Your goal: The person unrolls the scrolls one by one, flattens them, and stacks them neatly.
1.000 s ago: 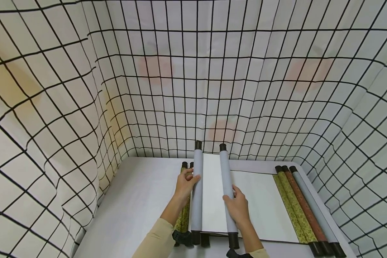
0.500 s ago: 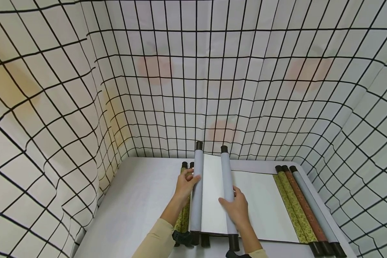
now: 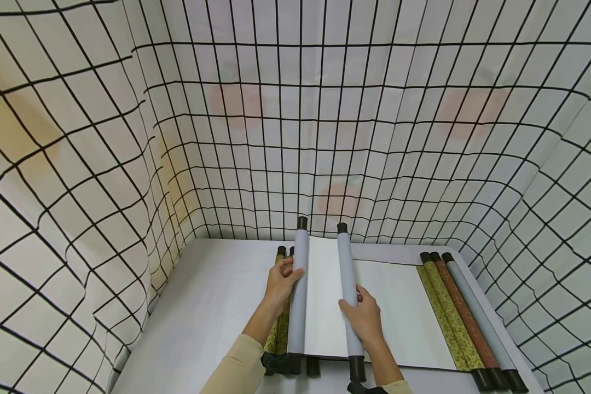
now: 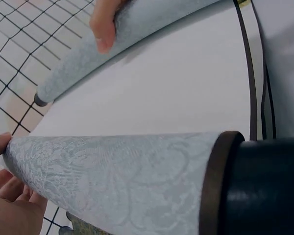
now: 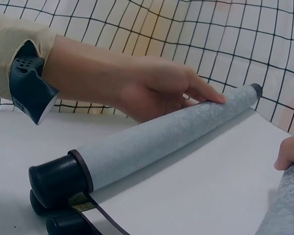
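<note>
A hanging scroll [image 3: 325, 306] with pale blue-grey patterned backing lies partly unrolled, white paper showing between its two rolls. My left hand [image 3: 279, 282] holds the left roll [image 3: 299, 306] past its middle, thumb on top and fingers at the outer side. On the right roll [image 3: 348, 295], my right hand [image 3: 364, 314] has its thumb on the inner side and fingers behind. Dark round knobs cap the roll ends; one knob [image 4: 264, 191] looms large in the left wrist view. In the right wrist view, the left hand [image 5: 161, 85] reaches over the left roll from behind.
Beneath the held scroll lies another open one with white paper [image 3: 404, 312]. Green-gold rolls [image 3: 283, 334] lie under its left side. Along the right edge of the white table [image 3: 212, 306] are a green-gold roll [image 3: 450, 312], a red-brown roll [image 3: 465, 312] and a grey roll [image 3: 481, 312]. Black netting [image 3: 325, 137] surrounds the table.
The two rolls have moved slightly apart, showing a little more white paper between them. The right thumb shifted inward off the right roll half a second ago and is back on it now.
</note>
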Demonstrator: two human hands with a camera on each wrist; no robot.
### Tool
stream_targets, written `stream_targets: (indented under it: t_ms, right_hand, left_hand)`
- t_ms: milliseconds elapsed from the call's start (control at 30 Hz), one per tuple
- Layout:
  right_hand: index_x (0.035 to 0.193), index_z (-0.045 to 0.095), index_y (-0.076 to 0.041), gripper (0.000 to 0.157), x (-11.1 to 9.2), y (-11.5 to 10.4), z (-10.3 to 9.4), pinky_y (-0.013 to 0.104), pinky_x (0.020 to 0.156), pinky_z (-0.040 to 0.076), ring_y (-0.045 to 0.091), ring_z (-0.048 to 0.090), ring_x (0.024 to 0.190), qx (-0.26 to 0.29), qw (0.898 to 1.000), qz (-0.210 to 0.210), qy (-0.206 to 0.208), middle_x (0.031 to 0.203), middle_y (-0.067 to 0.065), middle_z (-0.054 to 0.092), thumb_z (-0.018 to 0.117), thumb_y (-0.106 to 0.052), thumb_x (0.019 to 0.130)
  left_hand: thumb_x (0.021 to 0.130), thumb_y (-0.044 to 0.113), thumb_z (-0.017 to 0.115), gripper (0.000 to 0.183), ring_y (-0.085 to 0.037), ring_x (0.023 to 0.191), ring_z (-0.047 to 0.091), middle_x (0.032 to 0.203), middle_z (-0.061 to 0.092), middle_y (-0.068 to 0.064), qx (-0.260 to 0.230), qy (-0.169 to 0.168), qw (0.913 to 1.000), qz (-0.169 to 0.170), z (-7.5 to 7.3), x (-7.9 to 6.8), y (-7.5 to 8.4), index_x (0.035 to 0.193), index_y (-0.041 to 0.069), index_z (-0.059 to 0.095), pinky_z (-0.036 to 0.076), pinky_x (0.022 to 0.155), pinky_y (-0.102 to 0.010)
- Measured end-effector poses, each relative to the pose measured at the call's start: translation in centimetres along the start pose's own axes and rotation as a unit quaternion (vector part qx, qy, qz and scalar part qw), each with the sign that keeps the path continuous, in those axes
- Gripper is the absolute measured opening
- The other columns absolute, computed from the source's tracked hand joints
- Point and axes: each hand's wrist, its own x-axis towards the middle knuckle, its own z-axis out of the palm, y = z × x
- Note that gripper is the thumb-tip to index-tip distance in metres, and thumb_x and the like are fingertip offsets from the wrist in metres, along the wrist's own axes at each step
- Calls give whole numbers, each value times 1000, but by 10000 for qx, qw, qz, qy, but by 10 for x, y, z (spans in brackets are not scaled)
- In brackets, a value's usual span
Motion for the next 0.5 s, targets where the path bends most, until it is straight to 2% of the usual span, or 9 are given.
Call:
stream_targets:
  t_ms: [167, 333, 500]
  right_hand:
    - [152, 41, 7, 63, 0, 3, -1, 54, 81, 50, 43, 62, 108, -34, 9998, 186, 84, 130, 32, 59, 65, -14, 98]
    - [154, 35, 9, 64, 1, 6, 0, 60, 90, 45, 48, 56, 120, 60, 9996, 278, 67, 137, 36, 54, 57, -15, 100]
    - [156, 34, 5, 74, 1, 8, 1, 65, 92, 46, 51, 54, 124, -3, 9998, 180, 39, 142, 36, 50, 69, -27, 99]
  left_hand:
    - [95, 8, 76, 46, -23, 91, 68, 106, 73, -15, -30, 59, 9999, 111, -3, 1, -5, 136, -4, 57, 53, 80, -37]
    - [96, 9, 76, 46, -23, 92, 68, 107, 74, -15, 12, 100, 9999, 67, -3, 1, -7, 135, -4, 57, 52, 80, -37]
    - [95, 12, 76, 44, -24, 91, 68, 107, 74, -13, -12, 174, 9998, -14, -2, 0, -7, 133, -2, 59, 51, 81, -38]
